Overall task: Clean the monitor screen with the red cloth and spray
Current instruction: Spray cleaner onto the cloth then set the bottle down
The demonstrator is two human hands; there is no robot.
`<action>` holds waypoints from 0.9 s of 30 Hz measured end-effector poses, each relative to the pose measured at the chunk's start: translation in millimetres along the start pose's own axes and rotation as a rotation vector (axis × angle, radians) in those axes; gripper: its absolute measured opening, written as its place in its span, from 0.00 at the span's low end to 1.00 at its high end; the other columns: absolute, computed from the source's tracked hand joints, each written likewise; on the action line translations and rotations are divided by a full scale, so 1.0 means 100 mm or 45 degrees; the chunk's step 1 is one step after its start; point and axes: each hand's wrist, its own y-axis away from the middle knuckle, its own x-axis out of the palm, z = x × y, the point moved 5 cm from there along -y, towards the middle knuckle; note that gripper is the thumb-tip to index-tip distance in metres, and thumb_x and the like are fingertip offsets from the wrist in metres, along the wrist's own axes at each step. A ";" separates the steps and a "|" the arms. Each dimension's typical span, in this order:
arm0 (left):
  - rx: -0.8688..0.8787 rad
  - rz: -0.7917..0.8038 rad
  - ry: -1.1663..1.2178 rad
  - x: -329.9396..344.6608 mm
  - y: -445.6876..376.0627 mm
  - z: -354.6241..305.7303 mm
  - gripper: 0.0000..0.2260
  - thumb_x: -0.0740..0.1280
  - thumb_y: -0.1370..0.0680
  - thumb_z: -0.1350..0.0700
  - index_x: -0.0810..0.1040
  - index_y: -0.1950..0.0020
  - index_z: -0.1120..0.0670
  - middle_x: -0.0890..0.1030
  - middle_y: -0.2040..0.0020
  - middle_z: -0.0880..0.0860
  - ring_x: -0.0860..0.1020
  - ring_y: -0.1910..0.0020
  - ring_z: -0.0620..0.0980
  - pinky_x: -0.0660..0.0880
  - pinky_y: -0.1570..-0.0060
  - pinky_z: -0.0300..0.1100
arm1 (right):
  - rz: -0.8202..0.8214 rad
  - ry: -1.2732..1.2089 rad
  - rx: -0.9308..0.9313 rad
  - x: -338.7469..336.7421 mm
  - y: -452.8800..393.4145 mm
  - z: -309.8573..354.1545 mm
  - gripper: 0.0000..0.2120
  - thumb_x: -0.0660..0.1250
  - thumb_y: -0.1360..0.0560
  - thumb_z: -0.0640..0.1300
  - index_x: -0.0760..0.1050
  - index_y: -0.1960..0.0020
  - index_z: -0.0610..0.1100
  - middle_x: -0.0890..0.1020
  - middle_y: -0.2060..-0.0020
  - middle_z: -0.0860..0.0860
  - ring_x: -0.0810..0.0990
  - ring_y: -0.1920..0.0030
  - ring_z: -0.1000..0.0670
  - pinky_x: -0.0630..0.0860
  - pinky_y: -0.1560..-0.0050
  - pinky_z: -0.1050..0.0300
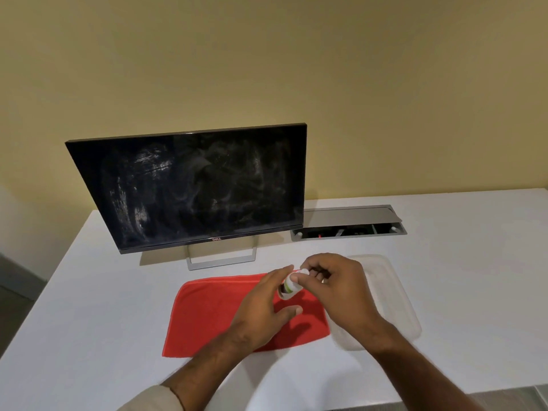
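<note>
1. On the left half of the white rectangular table (89, 292), near the yellow wall (267, 54), stands a black flat-panel monitor (189, 188) on a thin silver frame stand (222, 258); its dark screen is off and streaked with pale smears, thickest toward the left and upper middle

2. Just in front of the stand, a red rectangular cloth (207, 315) lies spread flat on the table, its right edge beside the tray

3. Above the cloth, the left hand (264, 304) comes in from the lower left, a pale sleeve (154, 400) showing at the wrist; its fingers are curled around a small white spray bottle with a green and dark label (288, 287), held tilted with its top pointing up and to the right

4. At the bottle's white top, the right hand (332, 289) has its thumb and fingertips pinched together on the cap, the other fingers folded in

5. Under the right wrist and to its right, a shallow white rounded-corner tray (397, 298) sits on the table

6. Behind the tray, right of the monitor, a grey metal cable hatch (347, 222) is set into the tabletop with its lid raised, dark sockets showing inside
</note>
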 end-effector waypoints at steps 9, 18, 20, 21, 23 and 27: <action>-0.115 0.008 0.198 0.04 0.09 0.02 0.16 0.72 0.26 0.61 0.76 0.45 0.44 0.79 0.60 0.40 0.74 0.62 0.35 0.69 0.58 0.28 | -0.047 0.036 -0.100 0.19 0.02 -0.04 0.09 0.73 0.26 0.46 0.82 0.46 0.48 0.83 0.56 0.55 0.79 0.56 0.56 0.77 0.54 0.62; -0.211 -0.056 0.281 0.07 0.16 0.07 0.07 0.66 0.25 0.60 0.73 0.49 0.53 0.81 0.58 0.52 0.76 0.62 0.43 0.75 0.60 0.45 | 0.284 0.295 -0.098 0.57 0.28 -0.21 0.36 0.62 0.21 0.58 0.39 0.27 0.72 0.71 0.31 0.60 0.72 0.34 0.59 0.71 0.34 0.59; -0.208 -0.057 0.292 0.11 0.17 0.06 0.05 0.66 0.24 0.62 0.73 0.51 0.54 0.78 0.63 0.45 0.72 0.65 0.40 0.73 0.64 0.40 | 0.245 0.301 -0.107 0.58 0.29 -0.23 0.37 0.61 0.21 0.56 0.37 0.27 0.72 0.71 0.30 0.57 0.73 0.34 0.56 0.73 0.34 0.55; -0.212 -0.061 0.308 0.12 0.17 0.07 0.05 0.66 0.24 0.63 0.74 0.52 0.53 0.76 0.65 0.43 0.71 0.66 0.40 0.71 0.64 0.39 | 0.229 0.295 -0.107 0.57 0.29 -0.26 0.37 0.61 0.21 0.55 0.36 0.27 0.71 0.72 0.30 0.56 0.74 0.35 0.56 0.74 0.35 0.55; -0.231 -0.065 0.358 0.13 0.17 0.08 0.06 0.66 0.24 0.62 0.74 0.54 0.51 0.75 0.67 0.42 0.70 0.67 0.42 0.71 0.64 0.41 | 0.215 0.266 -0.105 0.58 0.30 -0.30 0.37 0.61 0.20 0.53 0.37 0.26 0.70 0.74 0.33 0.56 0.76 0.39 0.57 0.76 0.38 0.57; -0.235 -0.050 0.436 0.14 0.19 0.07 0.10 0.67 0.25 0.63 0.75 0.57 0.47 0.76 0.67 0.41 0.71 0.67 0.41 0.70 0.64 0.36 | 0.168 0.254 -0.063 0.63 0.35 -0.37 0.37 0.60 0.19 0.52 0.36 0.26 0.70 0.70 0.30 0.57 0.74 0.37 0.58 0.73 0.38 0.63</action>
